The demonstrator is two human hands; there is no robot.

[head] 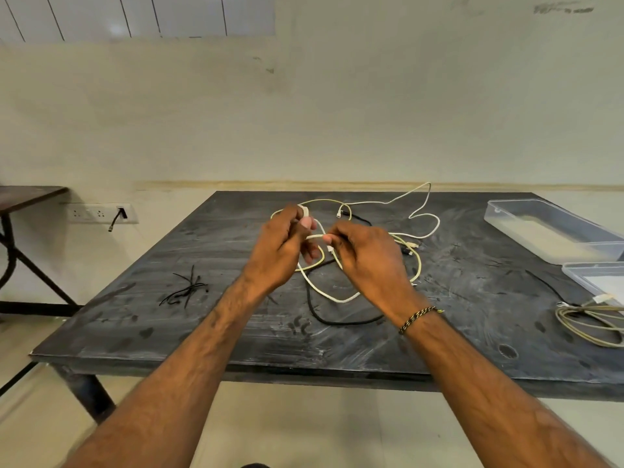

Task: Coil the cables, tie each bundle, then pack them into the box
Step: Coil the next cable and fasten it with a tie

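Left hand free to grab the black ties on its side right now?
Probably not yet: the left hand grips the white cable. The table path to the black ties looks unobstructed.

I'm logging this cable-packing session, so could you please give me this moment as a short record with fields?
left hand: left hand grips one end of the white cable
right hand: right hand pinches the same cable
loose cables: a black cable and pale cables lie tangled on the table
ties: black ties lie to the left
box: clear box at far right, its lid beside it
finished: one coiled bundle near the right edge
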